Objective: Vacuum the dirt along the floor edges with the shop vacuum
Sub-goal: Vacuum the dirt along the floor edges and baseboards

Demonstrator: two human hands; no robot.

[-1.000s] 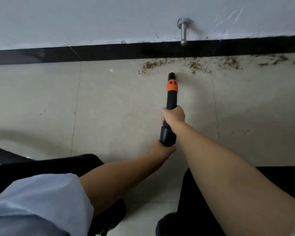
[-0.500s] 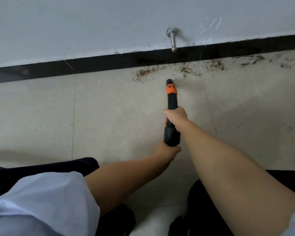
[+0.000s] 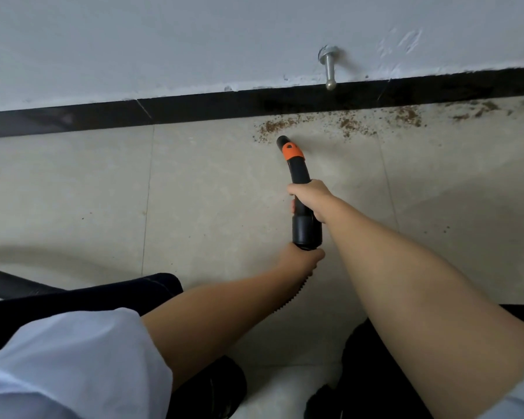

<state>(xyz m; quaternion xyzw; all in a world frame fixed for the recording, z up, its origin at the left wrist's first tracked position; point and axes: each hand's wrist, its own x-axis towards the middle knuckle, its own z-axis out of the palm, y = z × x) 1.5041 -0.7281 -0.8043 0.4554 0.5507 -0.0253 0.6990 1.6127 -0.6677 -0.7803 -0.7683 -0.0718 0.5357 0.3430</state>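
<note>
Head view; R hand (image 3: 310, 201) wraps the black vacuum wand (image 3: 300, 179) mid-shaft, fingers curled fully round it, tight grip; L hand (image 3: 301, 260) holds the ribbed hose (image 3: 294, 293) just below the wand's wide rear cuff, fingers closed round it. Wand points fwd and slightly left; orange collar (image 3: 291, 152) sits near the tip; nozzle tip (image 3: 283, 140) is at the near edge of the brown dirt (image 3: 277, 127), contact w/ floor not discernible. Dirt lies in a scattered band on the beige tile floor (image 3: 209, 192) along the black baseboard (image 3: 194, 105), running right toward frame edge; metal door stop (image 3: 328, 68) projects from the white wall (image 3: 164, 40) above the dirt. Dark hose section (image 3: 9, 284) at lower left; pale sleeve (image 3: 73, 364) in foreground.
</note>
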